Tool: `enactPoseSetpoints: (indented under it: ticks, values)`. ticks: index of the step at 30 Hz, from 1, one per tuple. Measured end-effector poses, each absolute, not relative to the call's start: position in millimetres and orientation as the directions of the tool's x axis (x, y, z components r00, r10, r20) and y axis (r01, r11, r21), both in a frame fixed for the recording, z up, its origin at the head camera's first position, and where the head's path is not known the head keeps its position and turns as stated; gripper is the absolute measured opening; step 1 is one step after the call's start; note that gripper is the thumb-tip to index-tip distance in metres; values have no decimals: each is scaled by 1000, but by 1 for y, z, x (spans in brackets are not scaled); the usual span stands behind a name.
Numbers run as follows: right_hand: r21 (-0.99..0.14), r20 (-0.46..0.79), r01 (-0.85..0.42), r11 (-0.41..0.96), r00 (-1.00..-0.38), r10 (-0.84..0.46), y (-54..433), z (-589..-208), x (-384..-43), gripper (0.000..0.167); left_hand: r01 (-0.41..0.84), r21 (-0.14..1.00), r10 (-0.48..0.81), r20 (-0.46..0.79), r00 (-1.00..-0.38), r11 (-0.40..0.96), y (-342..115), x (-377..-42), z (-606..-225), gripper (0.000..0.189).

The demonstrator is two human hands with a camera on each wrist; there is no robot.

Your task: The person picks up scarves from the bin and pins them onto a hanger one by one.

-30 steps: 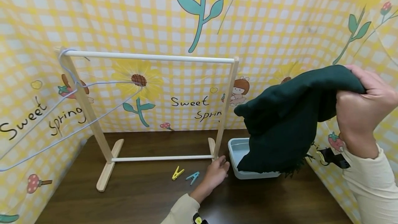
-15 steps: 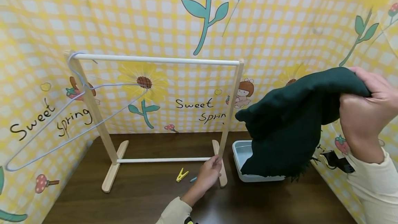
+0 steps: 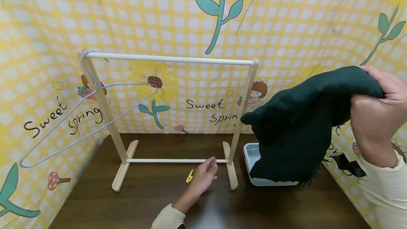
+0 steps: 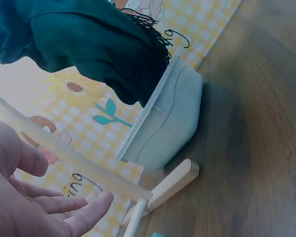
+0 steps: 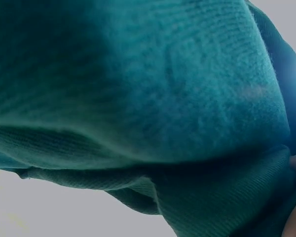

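Right hand (image 3: 379, 110): grip holding dark-green fringed cloth (image 3: 299, 126). It blocks most of the pale-blue rectangular plastic basin (image 4: 172, 123); contents unclear. Left hand (image 3: 202, 176): grip loosely wide.

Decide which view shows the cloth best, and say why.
The head view: the cloth hangs from the right hand, its visible outline within frame. The left wrist view crops it but shows its fringe; the right wrist view, only close folds.

Facing you: yellow-and-white checked cloth (image 3: 143, 17), flower-printed, lettered "Sweet Spring"; below you: dark wood tabletop (image 3: 273, 209), faintly shiny.
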State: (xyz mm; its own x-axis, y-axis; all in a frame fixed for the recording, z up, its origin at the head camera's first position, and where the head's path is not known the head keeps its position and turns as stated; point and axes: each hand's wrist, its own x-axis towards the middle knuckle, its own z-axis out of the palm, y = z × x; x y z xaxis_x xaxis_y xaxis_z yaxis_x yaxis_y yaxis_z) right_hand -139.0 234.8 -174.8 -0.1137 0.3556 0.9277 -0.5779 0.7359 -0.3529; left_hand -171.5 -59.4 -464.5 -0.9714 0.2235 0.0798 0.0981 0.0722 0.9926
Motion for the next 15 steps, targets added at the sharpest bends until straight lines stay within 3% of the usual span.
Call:
enactPoseSetpoints:
  ticks: [15]
  values:
    - [-372,920,-591,716,-130,370,226,-175,-134,23,62,995,180,47,-983,79,-87,-164,-469,50]
